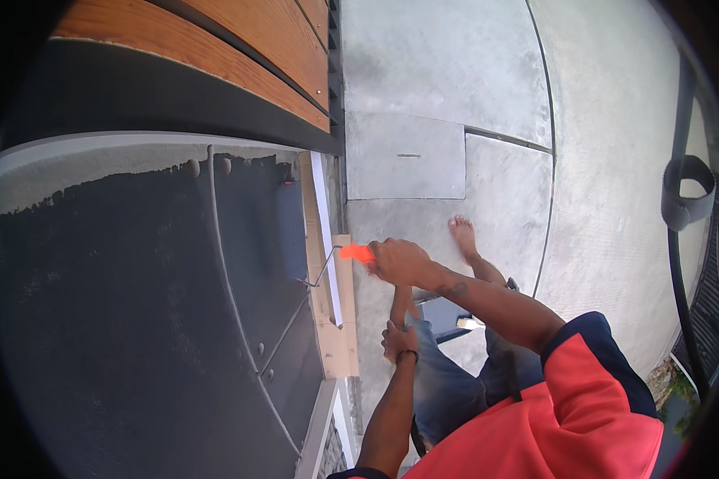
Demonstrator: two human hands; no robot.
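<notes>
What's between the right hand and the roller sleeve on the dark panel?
Head view: the orange handle in the right hand, then a bent wire frame reaching the roller sleeve.

An outdoor work site beside a building: a dark-painted metal wall panel (136, 319) with wet paint reaching its upper edge, varnished wooden slats (240, 48) above, and a concrete pavement (455, 80) with an inset cover plate (406, 156), in daylight.
</notes>
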